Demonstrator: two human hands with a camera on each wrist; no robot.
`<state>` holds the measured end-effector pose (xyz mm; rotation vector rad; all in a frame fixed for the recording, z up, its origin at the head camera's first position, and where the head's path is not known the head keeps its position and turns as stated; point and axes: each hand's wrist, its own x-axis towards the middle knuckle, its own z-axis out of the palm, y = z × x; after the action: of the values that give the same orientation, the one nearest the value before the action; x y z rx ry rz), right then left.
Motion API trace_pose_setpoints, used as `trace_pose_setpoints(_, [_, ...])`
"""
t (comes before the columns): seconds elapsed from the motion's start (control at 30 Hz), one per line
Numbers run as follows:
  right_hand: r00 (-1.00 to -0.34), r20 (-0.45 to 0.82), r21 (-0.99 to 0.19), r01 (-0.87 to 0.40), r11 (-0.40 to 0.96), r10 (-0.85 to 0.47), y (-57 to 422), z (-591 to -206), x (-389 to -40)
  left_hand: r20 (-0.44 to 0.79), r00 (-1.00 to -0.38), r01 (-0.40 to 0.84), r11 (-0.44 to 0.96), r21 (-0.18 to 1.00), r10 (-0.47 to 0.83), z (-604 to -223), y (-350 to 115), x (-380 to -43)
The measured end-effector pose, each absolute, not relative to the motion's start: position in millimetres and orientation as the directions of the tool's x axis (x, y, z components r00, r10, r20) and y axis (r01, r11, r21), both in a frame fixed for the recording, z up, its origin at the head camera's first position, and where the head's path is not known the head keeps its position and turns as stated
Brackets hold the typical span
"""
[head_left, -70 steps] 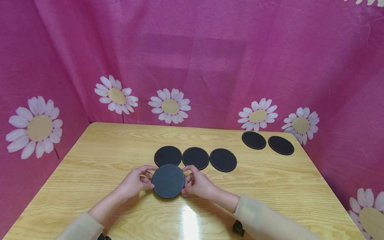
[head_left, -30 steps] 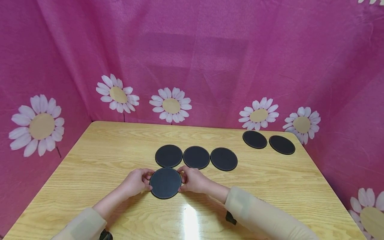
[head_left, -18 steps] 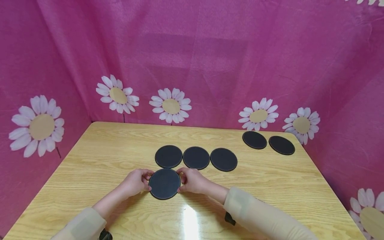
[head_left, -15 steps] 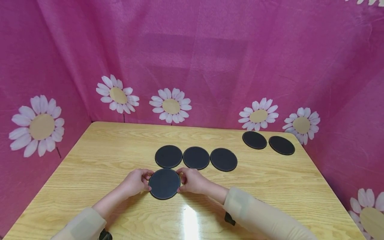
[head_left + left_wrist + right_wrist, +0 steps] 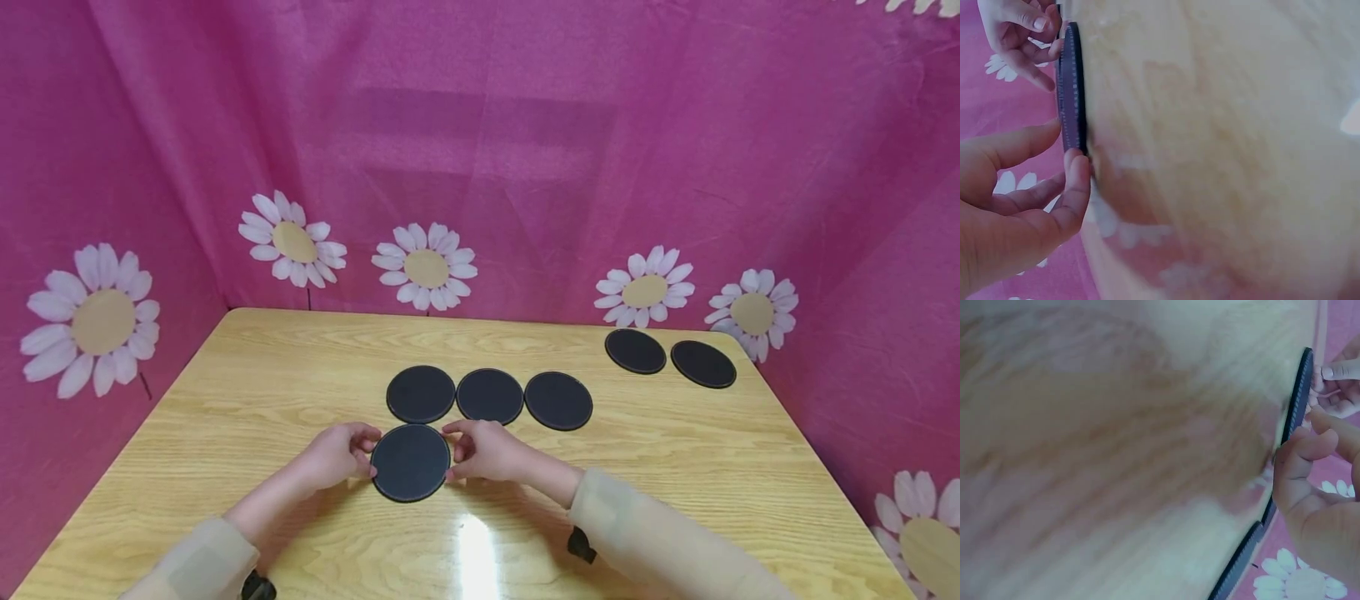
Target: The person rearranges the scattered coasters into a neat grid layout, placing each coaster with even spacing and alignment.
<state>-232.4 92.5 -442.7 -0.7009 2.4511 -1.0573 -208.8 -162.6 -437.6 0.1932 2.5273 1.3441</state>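
Note:
A round black coaster (image 5: 411,463) with a stitched rim lies on the wooden table, right in front of the left coaster (image 5: 421,394) of a row of three. My left hand (image 5: 335,455) holds its left edge, thumb at the near side and index finger farther back; the left wrist view shows this coaster (image 5: 1072,90) edge-on between thumb and fingers. Beside the right edge, my right hand (image 5: 491,452) has its fingers spread a little, thumb tip right at the rim. The row continues with a middle coaster (image 5: 490,396) and a right coaster (image 5: 558,401).
Two more black coasters, one (image 5: 635,351) beside the other (image 5: 703,364), lie at the table's back right corner. A pink curtain (image 5: 480,150) with white daisies surrounds the table (image 5: 285,367) at the back and sides. Light glares on the near tabletop.
The coaster between my hands has come down from a raised position over the row onto the table, slightly nearer and left. Just now my right fingers have eased off its edge.

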Motion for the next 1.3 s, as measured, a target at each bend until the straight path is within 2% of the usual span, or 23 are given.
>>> trace_pose_setpoints(0.37, [-0.763, -0.154, -0.749, -0.324, 0.578, -0.627, 122, -410, -233, -0.182, -0.933, 0.039, 0.591, 0.806, 0.31, -403, -156, -212])
trace_pose_setpoints(0.53, [-0.782, -0.149, -0.765, -0.296, 0.571, -0.605, 137, -395, -233, -0.179, -0.931, 0.058, 0.613, 0.788, 0.318, -389, -143, -214])
trace_pose_setpoints(0.83, [-0.823, -0.062, -0.772, -0.32, 0.55, -0.565, 167, -365, -235, -0.068, -0.946, 0.144, 0.599, 0.787, 0.316, -374, -119, -219])
trace_pose_setpoints(1.07, [-0.857, 0.046, -0.713, -0.388, 0.584, -0.514, 194, -355, -243, 0.037, -0.954, 0.183, 0.482, 0.857, 0.298, -370, -98, -222])
trace_pose_setpoints(1.3, [-0.894, 0.133, -0.691, -0.393, 0.606, -0.428, 216, -352, -248, 0.112, -0.96, 0.201, 0.357, 0.912, 0.255, -369, -75, -230])
